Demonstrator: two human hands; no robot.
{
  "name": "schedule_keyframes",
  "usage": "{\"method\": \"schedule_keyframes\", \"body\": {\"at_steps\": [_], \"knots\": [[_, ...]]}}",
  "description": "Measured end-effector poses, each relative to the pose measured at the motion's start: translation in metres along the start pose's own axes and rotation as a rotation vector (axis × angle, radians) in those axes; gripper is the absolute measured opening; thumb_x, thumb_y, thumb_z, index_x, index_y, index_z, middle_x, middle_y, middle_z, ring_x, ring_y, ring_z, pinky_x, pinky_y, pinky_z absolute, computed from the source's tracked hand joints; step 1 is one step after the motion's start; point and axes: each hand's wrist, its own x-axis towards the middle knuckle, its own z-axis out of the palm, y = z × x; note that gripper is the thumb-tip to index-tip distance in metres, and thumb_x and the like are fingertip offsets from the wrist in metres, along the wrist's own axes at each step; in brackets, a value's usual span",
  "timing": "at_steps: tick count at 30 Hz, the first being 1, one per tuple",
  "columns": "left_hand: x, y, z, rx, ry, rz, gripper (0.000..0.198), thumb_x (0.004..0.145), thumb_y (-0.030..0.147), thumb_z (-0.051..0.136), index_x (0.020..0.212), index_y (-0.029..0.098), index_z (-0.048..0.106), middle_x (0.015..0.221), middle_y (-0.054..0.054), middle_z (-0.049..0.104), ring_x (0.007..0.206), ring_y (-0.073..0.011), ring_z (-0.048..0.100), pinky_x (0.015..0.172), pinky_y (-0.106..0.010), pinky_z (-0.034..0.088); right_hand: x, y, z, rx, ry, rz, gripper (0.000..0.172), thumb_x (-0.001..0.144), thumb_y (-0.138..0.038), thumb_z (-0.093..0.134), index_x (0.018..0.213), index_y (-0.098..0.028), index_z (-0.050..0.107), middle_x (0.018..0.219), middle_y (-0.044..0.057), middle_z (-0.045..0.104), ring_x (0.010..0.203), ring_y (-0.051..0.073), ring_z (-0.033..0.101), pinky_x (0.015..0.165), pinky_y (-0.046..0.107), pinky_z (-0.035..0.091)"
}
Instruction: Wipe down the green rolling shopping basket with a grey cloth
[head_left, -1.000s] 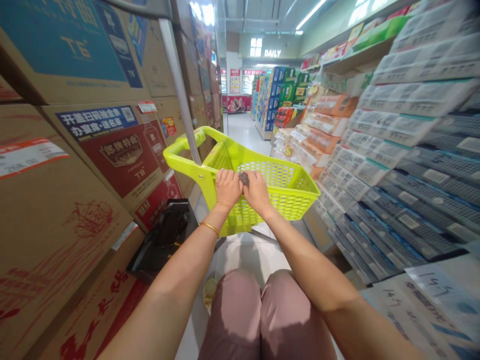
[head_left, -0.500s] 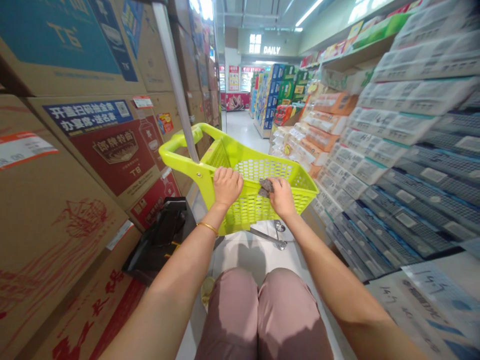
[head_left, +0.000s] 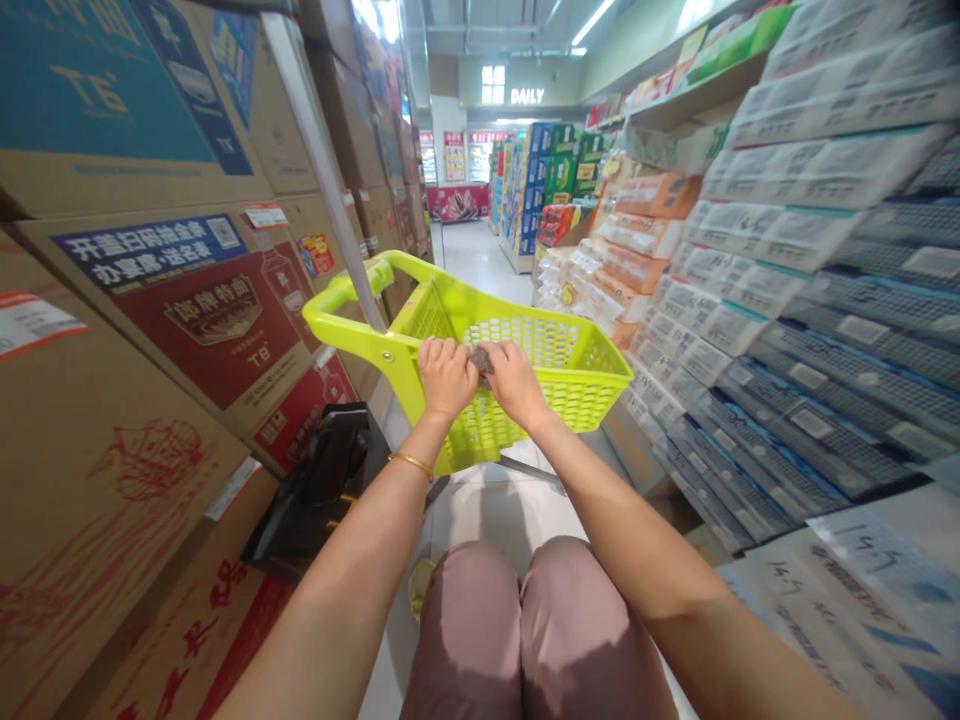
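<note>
Right hand (head_left: pixel 513 382) clasps a grey cloth (head_left: pixel 480 361) at the near rim of the green basket (head_left: pixel 480 432); left hand (head_left: pixel 448 376) grasps that rim alongside. Wiping appears in progress; portions finished or outstanding cannot be determined.

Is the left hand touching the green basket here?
Touching. The head view shows the left hand curled over the near rim of the green basket, with no visible gap between them.

One head-worn view, forward and down over nearby hands (head_left: pixel 447 376), along the aisle (head_left: pixel 466 258).
</note>
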Motion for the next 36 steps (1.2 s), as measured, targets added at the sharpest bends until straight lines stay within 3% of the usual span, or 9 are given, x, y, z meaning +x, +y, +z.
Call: {"method": "schedule_keyframes", "body": {"at_steps": [14,27,36], "knots": [[0.002,0.003,0.006,-0.083,0.024,0.035,0.031,0.091,0.034,0.038,0.070,0.022,0.058,0.074,-0.004,0.056,0.084,-0.0215,0.049,0.095,-0.042,0.031,-0.028,0.042,-0.024,-0.067,-0.016,0.087,0.041,0.082,-0.015,0.045,0.123,-0.017,0.053,0.109,0.013,0.055,0.101,0.026,0.050,0.090,0.039,0.044],[0.003,0.009,0.007,-0.189,-0.072,0.023,0.034,0.091,0.037,0.035,0.071,0.022,0.058,0.079,-0.005,0.057,0.091,-0.0227,0.049,0.098,-0.045,0.029,-0.042,0.037,-0.029,-0.074,0.030,0.173,0.042,0.080,-0.013,0.044,0.121,-0.015,0.055,0.108,0.015,0.055,0.100,0.026,0.049,0.092,0.039,0.041],[0.010,0.036,-0.009,-0.126,-0.128,0.008,0.032,0.090,0.033,0.038,0.078,0.018,0.063,0.086,-0.009,0.060,0.101,-0.0254,0.051,0.106,-0.050,0.026,-0.042,0.038,-0.029,-0.069,0.053,0.178,0.044,0.078,-0.011,0.042,0.120,-0.015,0.054,0.109,0.014,0.055,0.102,0.025,0.047,0.093,0.039,0.039]]}}
